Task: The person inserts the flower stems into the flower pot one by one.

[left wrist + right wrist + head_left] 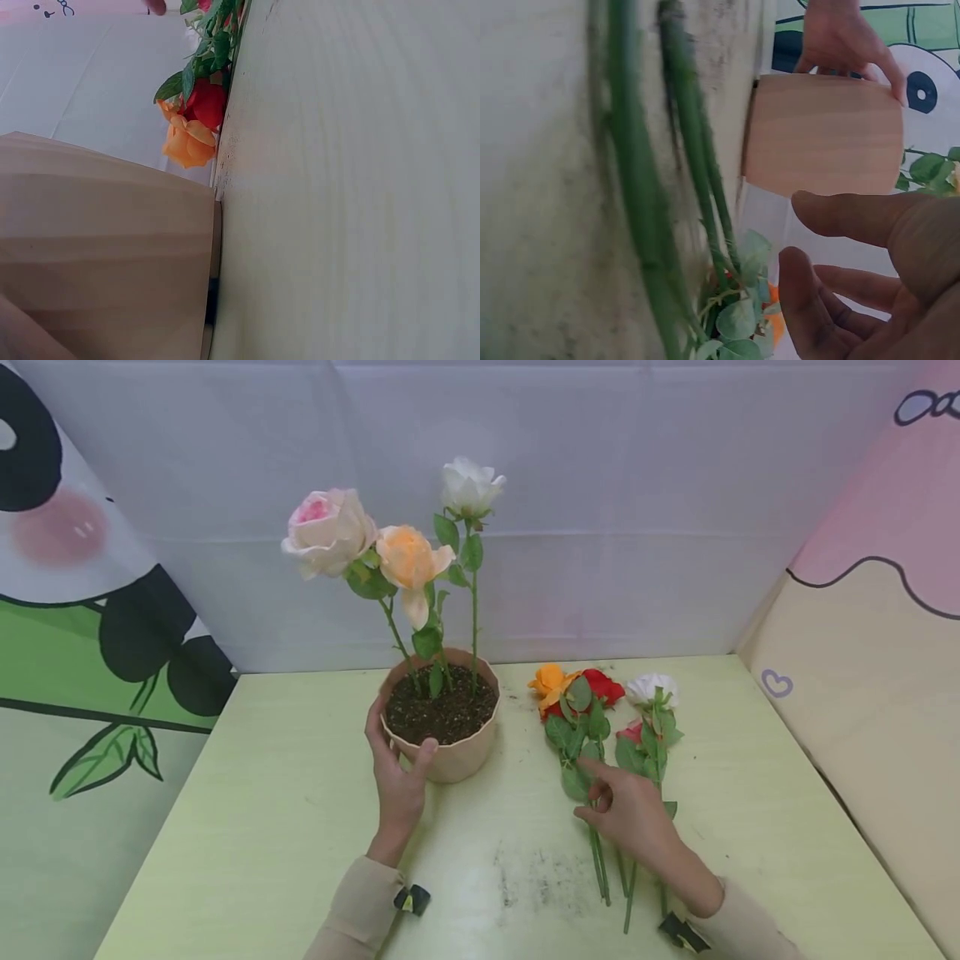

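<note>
Head view: with the pot [461, 764] held by the left grip [397, 781] near the table's [285, 760] far edge, roses [602, 687] toward its right edge, under the parted right grip [633, 810], could be snagged by overlapping leaves [597, 723].

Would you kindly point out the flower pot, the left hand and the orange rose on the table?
Flower pot [461, 762], head view: outer wall.
Left hand [398, 787], head view: its middle.
Orange rose [551, 681], head view: petals.
</note>
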Demonstrator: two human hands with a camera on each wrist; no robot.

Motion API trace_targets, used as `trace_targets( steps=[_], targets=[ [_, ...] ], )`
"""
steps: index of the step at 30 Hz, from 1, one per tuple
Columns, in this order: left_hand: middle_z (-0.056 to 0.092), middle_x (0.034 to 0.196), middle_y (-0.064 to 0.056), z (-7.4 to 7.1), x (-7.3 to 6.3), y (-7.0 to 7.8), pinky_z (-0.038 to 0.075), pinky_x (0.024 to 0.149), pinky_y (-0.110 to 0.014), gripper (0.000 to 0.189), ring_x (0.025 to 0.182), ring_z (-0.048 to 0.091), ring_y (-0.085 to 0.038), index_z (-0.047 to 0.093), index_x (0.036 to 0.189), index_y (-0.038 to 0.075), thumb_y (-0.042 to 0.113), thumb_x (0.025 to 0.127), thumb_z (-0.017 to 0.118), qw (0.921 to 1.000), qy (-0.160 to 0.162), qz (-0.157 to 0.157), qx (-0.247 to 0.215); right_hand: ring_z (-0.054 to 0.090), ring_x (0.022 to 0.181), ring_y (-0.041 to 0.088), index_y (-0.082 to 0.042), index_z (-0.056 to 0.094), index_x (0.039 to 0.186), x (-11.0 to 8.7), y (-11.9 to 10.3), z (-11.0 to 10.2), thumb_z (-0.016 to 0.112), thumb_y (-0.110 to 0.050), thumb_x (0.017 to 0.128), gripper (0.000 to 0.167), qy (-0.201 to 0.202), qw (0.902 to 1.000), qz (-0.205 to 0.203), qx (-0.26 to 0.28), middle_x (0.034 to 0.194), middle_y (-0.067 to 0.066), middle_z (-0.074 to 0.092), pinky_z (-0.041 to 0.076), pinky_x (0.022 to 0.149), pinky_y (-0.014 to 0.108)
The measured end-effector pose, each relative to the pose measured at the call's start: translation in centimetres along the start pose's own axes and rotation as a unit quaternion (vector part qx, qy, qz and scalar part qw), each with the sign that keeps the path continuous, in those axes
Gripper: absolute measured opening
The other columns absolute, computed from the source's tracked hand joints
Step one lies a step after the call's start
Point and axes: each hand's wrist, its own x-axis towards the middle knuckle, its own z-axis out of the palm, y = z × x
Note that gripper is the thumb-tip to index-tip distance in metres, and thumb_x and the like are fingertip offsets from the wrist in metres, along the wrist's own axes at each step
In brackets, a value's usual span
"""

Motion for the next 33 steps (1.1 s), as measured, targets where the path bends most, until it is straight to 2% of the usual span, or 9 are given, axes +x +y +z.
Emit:
trace_targets(
  steps=[5,11,17,26,33],
  targets=[
    [0.029,0.18,0.002,0.0,0.0,0.0,0.018,0.128,-0.075,0.094,0.168,0.022,-0.025,0.027,0.175,0.018,0.017,0.094,0.074,1.0,-0.001,0.0,-0.002,0.055,0.066,0.005,-0.008,0.068,0.15,-0.1,0.3,0.8,0.097,-0.001,0.08,0.076,-0.028,0.9992,0.008,-0.027,0.082,-0.004,0.067,0.05,0.061,0.027],
    [0.029,0.18,0.001,0.0,-0.2,0.3,0.016,0.129,-0.074,0.095,0.167,0.025,-0.026,0.026,0.175,0.021,0.021,0.094,0.075,0.9999,-0.003,-0.013,0.003,0.054,0.067,0.008,-0.008,0.064,0.154,-0.4,0.6,1.2,0.097,0.005,0.075,0.087,-0.034,0.9986,0.012,-0.038,0.081,-0.005,0.065,0.05,0.062,0.028],
    [0.029,0.18,0.002,-0.1,-0.1,0.2,0.016,0.128,-0.077,0.094,0.167,0.024,-0.026,0.026,0.175,0.022,0.022,0.094,0.074,0.9999,-0.002,-0.011,0.009,0.053,0.065,0.009,-0.006,0.059,0.159,-0.3,1.0,1.6,0.093,0.009,0.074,0.092,-0.044,0.998,0.018,-0.043,0.077,-0.004,0.062,0.048,0.06,0.029],
    [0.028,0.18,0.004,-0.2,0.0,-0.1,0.018,0.128,-0.075,0.094,0.168,0.022,-0.024,0.027,0.175,0.021,0.019,0.094,0.074,1.0,0.0,-0.004,0.005,0.05,0.06,0.01,-0.003,0.056,0.16,-0.4,1.1,1.4,0.077,0.016,0.074,0.09,-0.032,0.9988,0.028,-0.023,0.074,-0.004,0.06,0.04,0.053,0.027],
    [0.029,0.18,0.004,-0.1,-0.1,0.1,0.017,0.128,-0.075,0.093,0.168,0.022,-0.023,0.027,0.175,0.021,0.019,0.094,0.074,1.0,-0.001,-0.002,0.004,0.055,0.062,0.007,-0.001,0.054,0.161,-0.9,1.2,0.3,0.071,0.016,0.076,0.088,0.005,0.9998,0.019,0.003,0.077,-0.002,0.065,0.046,0.056,0.025]
  ],
)
